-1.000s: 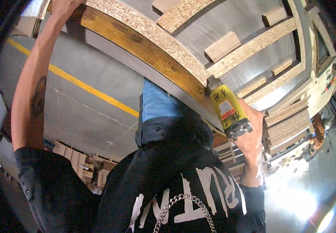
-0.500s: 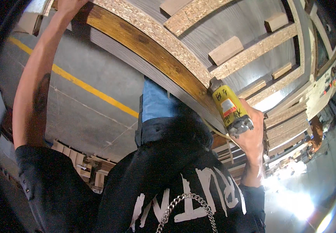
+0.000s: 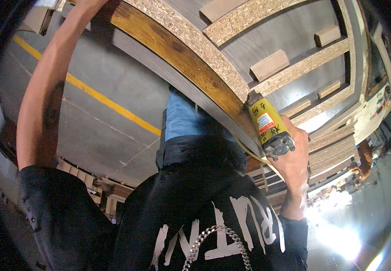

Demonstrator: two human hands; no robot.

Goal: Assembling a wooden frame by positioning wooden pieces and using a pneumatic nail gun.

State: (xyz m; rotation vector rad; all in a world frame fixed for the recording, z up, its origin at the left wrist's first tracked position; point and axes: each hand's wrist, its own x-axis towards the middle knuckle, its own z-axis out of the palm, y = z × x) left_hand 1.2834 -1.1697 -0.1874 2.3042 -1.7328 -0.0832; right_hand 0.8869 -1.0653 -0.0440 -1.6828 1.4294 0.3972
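Note:
A yellow nail gun (image 3: 267, 123) with black scrawl and a label is gripped in my right hand (image 3: 296, 156), fingers wrapped behind its body. The dark nose of the gun meets the corner where the chipboard frame (image 3: 195, 56) joins a cross strip. Along the frame's near edge runs a brown-stained wooden strip (image 3: 173, 49), with a grey wood-grain edge (image 3: 159, 65) below it. At the upper left, my left hand (image 3: 90, 5) is by the far end of the brown strip; its fingers are cut off by the picture's top edge.
Small wood blocks (image 3: 270, 64) sit beside the chipboard cross strips on a grey panel (image 3: 245, 49). A stack of boards (image 3: 333, 147) stands to the right. Timber pieces (image 3: 112, 205) lie on the floor at lower left, where a yellow line (image 3: 109, 106) crosses the concrete.
The framed panel has shifted slightly to the right in view. My right hand keeps the nail gun at the same corner; my left hand remains near the strip's far end.

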